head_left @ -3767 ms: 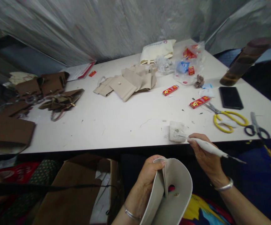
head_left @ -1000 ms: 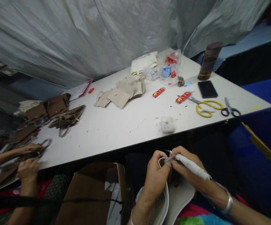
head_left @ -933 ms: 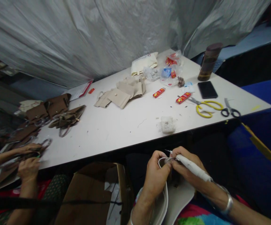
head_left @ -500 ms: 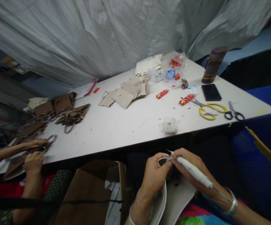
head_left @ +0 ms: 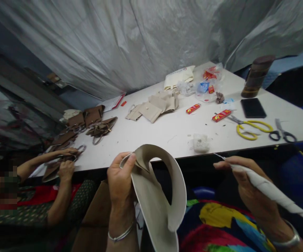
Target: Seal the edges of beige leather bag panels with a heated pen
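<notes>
Left hand (head_left: 121, 178) is pinching the leather panel (head_left: 162, 196), right hand (head_left: 248, 185) gripping the taped awl (head_left: 268, 188) — steadying the fold first seems wise

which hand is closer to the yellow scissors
Right. The right hand, holding a white-wrapped tool, is just this side of the yellow scissors; the left hand, holding a beige piece, is far to their left.

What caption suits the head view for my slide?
Left hand pinches a curved beige piece; right hand holds a white-wrapped tool.
</notes>
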A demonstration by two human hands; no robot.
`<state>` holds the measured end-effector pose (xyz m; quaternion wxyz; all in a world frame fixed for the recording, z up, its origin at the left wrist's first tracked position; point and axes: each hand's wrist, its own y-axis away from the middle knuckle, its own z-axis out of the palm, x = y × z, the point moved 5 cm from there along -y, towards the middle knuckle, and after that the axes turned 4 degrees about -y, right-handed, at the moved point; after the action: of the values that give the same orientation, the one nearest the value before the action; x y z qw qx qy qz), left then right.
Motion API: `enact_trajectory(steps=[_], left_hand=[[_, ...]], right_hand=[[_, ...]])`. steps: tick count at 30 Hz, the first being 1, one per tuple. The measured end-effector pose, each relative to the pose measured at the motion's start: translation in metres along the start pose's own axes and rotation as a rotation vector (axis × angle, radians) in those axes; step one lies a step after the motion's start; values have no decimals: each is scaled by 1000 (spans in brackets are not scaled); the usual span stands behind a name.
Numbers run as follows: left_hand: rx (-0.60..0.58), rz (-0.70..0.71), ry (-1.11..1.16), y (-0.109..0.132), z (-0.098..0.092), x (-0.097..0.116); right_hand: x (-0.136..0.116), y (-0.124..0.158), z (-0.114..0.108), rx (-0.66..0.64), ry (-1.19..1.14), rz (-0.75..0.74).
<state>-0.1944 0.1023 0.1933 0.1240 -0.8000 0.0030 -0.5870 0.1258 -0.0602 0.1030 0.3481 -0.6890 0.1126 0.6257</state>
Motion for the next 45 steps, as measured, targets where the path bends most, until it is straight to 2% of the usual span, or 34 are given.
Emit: enact_trajectory(steps=[2, 5, 8, 11, 15, 22, 27, 33, 39, 41, 45], left_hand=[[153, 88, -94, 3, -19, 2], [268, 152, -200, 22, -20, -14], [287, 178, -287, 41, -8, -40], [294, 226, -327, 48, 1, -57], [313, 245, -332, 45, 1, -63], [330, 229, -331, 40, 5, -70], [317, 176, -331, 45, 3, -76], [334, 74, -317, 51, -12, -91], [349, 38, -299, 58, -18, -99], [369, 33, -290, 60, -20, -99], [385, 26, -267, 64, -22, -101]], right_hand=[[4, -1, 4, -11, -41, 31], [15, 2, 14, -87, -48, 59], [29, 10, 31, -288, -69, 48], [37, 20, 49, -493, -10, -29], [36, 22, 67, -667, 138, -124], [30, 22, 102, -916, 299, -114], [44, 27, 120, -895, 375, -91], [69, 37, 122, -861, 158, -40], [76, 36, 121, -705, 182, -46], [77, 32, 119, -626, 199, 8], [83, 27, 115, -511, 178, 216]])
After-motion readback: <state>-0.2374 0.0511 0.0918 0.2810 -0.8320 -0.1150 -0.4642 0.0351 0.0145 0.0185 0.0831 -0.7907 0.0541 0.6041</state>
